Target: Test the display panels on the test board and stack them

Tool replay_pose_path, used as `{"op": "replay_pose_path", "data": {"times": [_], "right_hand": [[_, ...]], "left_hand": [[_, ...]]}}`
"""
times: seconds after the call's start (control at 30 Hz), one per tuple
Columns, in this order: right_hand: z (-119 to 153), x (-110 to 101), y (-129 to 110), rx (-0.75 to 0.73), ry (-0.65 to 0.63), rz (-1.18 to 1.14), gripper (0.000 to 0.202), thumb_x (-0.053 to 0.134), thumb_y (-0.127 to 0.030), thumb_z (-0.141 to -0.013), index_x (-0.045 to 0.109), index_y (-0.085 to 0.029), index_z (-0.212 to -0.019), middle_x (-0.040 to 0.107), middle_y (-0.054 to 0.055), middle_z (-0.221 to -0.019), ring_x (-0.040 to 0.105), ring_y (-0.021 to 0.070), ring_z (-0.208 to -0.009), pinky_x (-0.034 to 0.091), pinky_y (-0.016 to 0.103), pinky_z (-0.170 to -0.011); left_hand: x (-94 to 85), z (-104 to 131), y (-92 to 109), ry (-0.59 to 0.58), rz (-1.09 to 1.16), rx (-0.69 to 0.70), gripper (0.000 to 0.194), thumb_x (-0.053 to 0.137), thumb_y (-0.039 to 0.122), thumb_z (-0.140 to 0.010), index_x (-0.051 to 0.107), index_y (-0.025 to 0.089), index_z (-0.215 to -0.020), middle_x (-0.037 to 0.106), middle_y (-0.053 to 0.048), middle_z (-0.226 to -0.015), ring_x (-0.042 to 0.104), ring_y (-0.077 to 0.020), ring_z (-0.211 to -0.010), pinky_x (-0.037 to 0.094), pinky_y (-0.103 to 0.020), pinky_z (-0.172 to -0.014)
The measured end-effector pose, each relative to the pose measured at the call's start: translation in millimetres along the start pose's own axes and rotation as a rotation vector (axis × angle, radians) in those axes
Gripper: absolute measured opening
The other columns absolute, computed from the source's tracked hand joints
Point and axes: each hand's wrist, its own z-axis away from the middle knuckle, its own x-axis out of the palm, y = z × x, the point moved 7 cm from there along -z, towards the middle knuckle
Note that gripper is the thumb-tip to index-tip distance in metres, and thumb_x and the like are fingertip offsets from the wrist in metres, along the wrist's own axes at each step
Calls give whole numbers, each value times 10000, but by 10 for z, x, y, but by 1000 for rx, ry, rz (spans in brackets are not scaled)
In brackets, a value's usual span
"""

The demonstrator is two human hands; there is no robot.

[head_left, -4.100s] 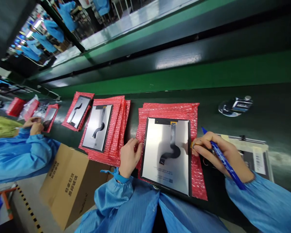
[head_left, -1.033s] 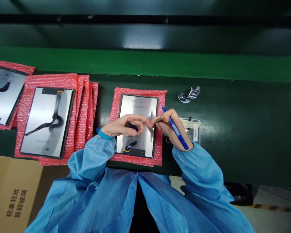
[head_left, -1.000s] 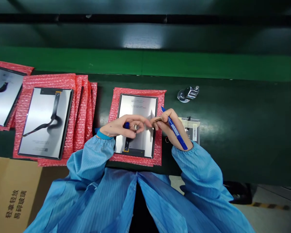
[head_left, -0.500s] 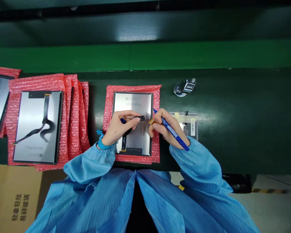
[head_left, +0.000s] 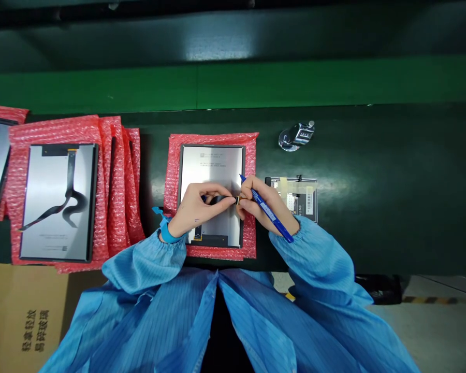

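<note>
A silver-backed display panel (head_left: 225, 228) lies face down on red bubble wrap (head_left: 250, 228) in front of me. Between thumb and index finger, my left hand (head_left: 200, 206) pinches the end of the panel's black flex cable (head_left: 198, 232). My right hand (head_left: 267, 203) is closed on a small gold-coloured flex connector (head_left: 238, 200), which meets the cable end at my left fingertips; whether the two are joined I cannot tell. A blue marker pen (head_left: 270, 213) also rests in my right hand, tilted, its tip pointing up and left.
To the left, another display panel (head_left: 58, 207) with a loose cable tops a stack of red bubble-wrap sleeves (head_left: 118, 207). A metal tally counter (head_left: 298, 135) stands at the back right. Below it, a small device with a circuit board (head_left: 309, 199) lies partly behind my right hand.
My hands have come together, bringing the cable end and the gold connector into contact above the panel. Both have shifted slightly; the pen stays in my right hand.
</note>
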Motion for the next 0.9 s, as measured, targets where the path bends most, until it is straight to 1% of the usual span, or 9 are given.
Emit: {"op": "replay_pose_path", "data": {"times": [0.13,0.23,0.33,0.47,0.53,0.73,0.9], "right_hand": [[-5,-5,22,7,6,40,188,523,-166,-894,367,-237,-819,517,-86,-579,517,91,-497,387,239,-532],[-15,11,36,2,-19,-54,201,527,-173,-901,356,-236,-816,485,-92,-591,520,88,-489,390,240,-530],[-24,29,38,-6,-47,-153,219,530,-168,-906,346,-235,-810,463,-99,-589,519,83,-482,391,237,-527],[-27,43,35,-13,-69,-183,226,535,-174,-915,345,-232,-807,467,-96,-586,514,81,-482,377,228,-518],[-26,43,47,-6,-71,-180,227,536,-192,-919,344,-232,-806,468,-94,-590,506,81,-481,371,229,-515],[-23,49,79,3,-57,-131,235,553,-224,-919,347,-234,-808,433,-94,-603,460,72,-473,350,219,-494],[-18,51,70,-15,-47,-79,231,550,-268,-945,363,-232,-815,422,-77,-646,482,76,-508,379,221,-513]], "left_hand": [[43,14,10,-73,-20,12,229,728,393,-811,724,192,-702,506,29,-527,272,-87,-495,216,-273,-470],[38,12,9,-75,8,-17,275,732,437,-809,706,185,-701,503,29,-514,313,-88,-486,222,-277,-469],[33,3,21,-72,36,-30,274,735,429,-810,697,180,-702,501,32,-512,330,-85,-482,229,-279,-475],[39,1,21,-76,42,-47,284,736,434,-805,691,176,-695,515,25,-520,356,-88,-482,233,-283,-479],[37,6,14,-66,33,-51,287,735,440,-802,693,177,-696,518,24,-526,358,-90,-487,235,-282,-480],[35,18,-3,-48,5,-19,279,745,430,-790,692,181,-675,490,36,-528,285,-85,-497,241,-270,-480],[39,4,4,-77,26,-34,297,743,436,-791,688,174,-663,506,30,-512,320,-82,-478,231,-268,-467]]}}
